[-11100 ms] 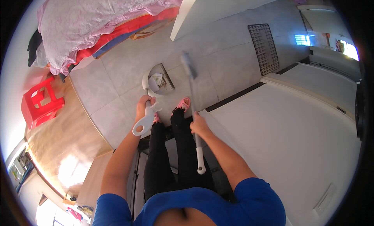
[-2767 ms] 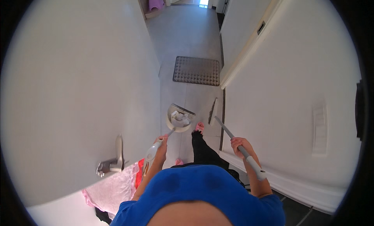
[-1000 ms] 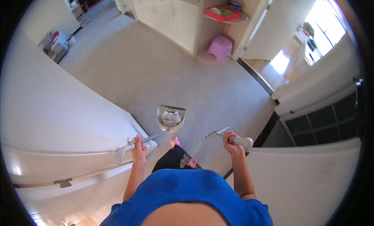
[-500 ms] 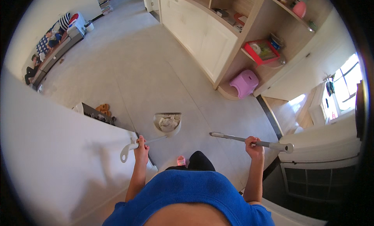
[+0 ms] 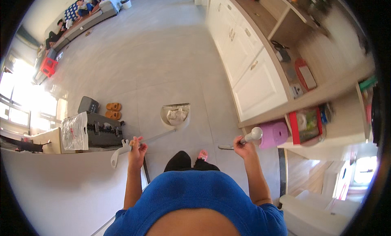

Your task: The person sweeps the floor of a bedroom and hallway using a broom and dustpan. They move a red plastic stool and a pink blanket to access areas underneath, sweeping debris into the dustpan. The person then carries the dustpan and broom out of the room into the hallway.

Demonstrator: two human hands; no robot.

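Observation:
My left hand [image 5: 137, 152] is closed round the handle of a white long-handled dustpan [image 5: 164, 117]. Its hooked end [image 5: 117, 154] sticks out left of my fist. The pan rests on the floor ahead of me, with crumpled whitish material [image 5: 177, 116] inside. On the right, my right hand [image 5: 243, 147] grips a grey-and-white pole [image 5: 254, 134] near its rounded top. The pole slants down, and its low end [image 5: 226, 147] shows left of my hand; the kind of head on it cannot be made out.
White cabinets [image 5: 260, 87] and a pink stool [image 5: 273, 134] line the right side. At left are a white half wall [image 5: 73, 183], a dark case [image 5: 102, 130] and orange slippers [image 5: 113, 110]. Two people sit on a far sofa [image 5: 83, 22]; a red stool [image 5: 49, 67] is near it.
My view has turned right and moved forward along the floor, bringing the cabinets and pink stool closer. The pole has swung to a steeper angle. Both hands keep their holds.

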